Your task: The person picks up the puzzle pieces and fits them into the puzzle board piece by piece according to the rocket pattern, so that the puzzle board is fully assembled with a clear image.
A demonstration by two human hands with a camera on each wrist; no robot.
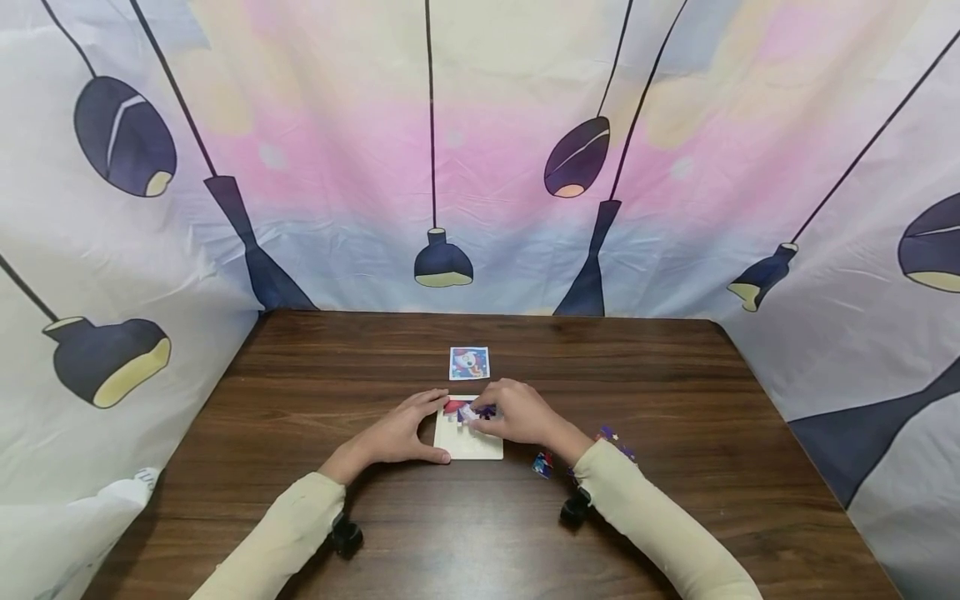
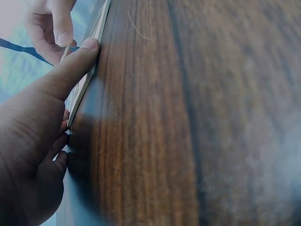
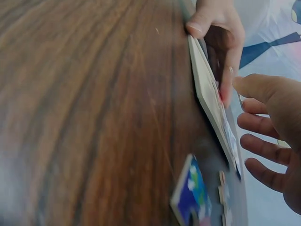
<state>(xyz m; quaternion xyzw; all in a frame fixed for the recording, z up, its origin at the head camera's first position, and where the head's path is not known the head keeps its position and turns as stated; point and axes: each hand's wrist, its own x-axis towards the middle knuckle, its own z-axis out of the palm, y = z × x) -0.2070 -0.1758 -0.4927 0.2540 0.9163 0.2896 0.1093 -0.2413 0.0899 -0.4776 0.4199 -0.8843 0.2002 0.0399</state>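
Observation:
A cream jigsaw board (image 1: 468,451) lies on the table, with red, white and dark blue pieces fitted along its far part. My left hand (image 1: 405,429) grips the board's left side, thumb at the near corner and fingers at the far one. Over the board, my right hand (image 1: 522,414) pinches a pale jigsaw piece (image 1: 468,414) between thumb and forefinger. In the right wrist view that piece appears edge-on, and the other fingers are loosely bent. The right hand covers part of the board in the head view.
Beyond the board lies a small picture card (image 1: 469,364). Loose jigsaw pieces (image 1: 542,465) lie right of the board, some partly hidden by the right forearm. The brown wooden table (image 1: 300,375) meets a lamp-patterned cloth (image 1: 360,167) at the back and sides.

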